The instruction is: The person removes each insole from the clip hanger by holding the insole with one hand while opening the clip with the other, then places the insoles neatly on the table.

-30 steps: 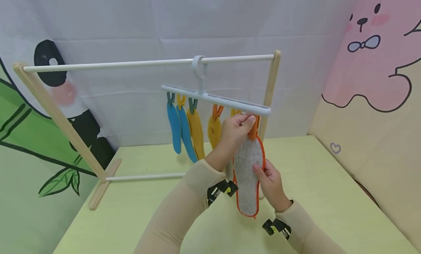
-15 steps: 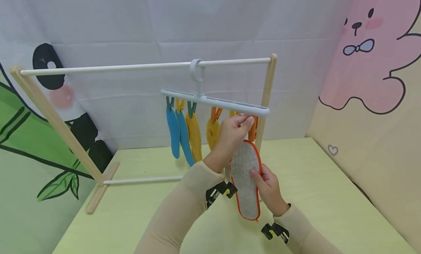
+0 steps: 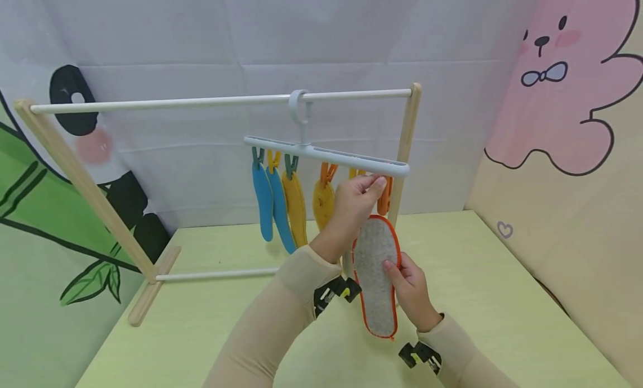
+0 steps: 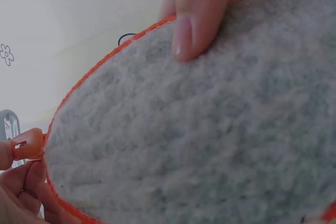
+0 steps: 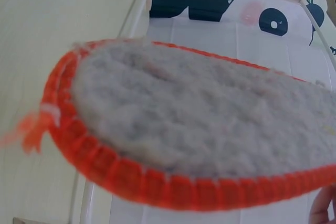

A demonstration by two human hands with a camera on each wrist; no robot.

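My left hand (image 3: pixel 351 206) pinches an orange clothespin (image 3: pixel 384 197) at the right end of the pale blue hanger (image 3: pixel 351 156). Below that clothespin, my right hand (image 3: pixel 413 284) holds a grey felt insole (image 3: pixel 375 276) with orange stitched edging, thumb on its face. In the left wrist view the insole (image 4: pixel 173 124) has its rounded end beside the clothespin (image 4: pixel 30 144); whether they touch is unclear. A loose orange thread (image 5: pixel 32 129) shows at its other end. Blue insoles (image 3: pixel 262 201) and yellow insoles (image 3: pixel 295 204) hang from other clothespins; more behind my left hand is mostly hidden.
The hanger hooks over the white top rail (image 3: pixel 176 103) of a rack with wooden side posts (image 3: pixel 90 190). A white lower rail (image 3: pixel 216 275) runs near the pale green table (image 3: pixel 502 315). A grey cloth backdrop (image 3: pixel 201 170) stands behind.
The grey insole has come down from the orange clothespin, its top end now lower and shifted slightly left, with my right hand still gripping it. My left hand has stayed at the clothespin.
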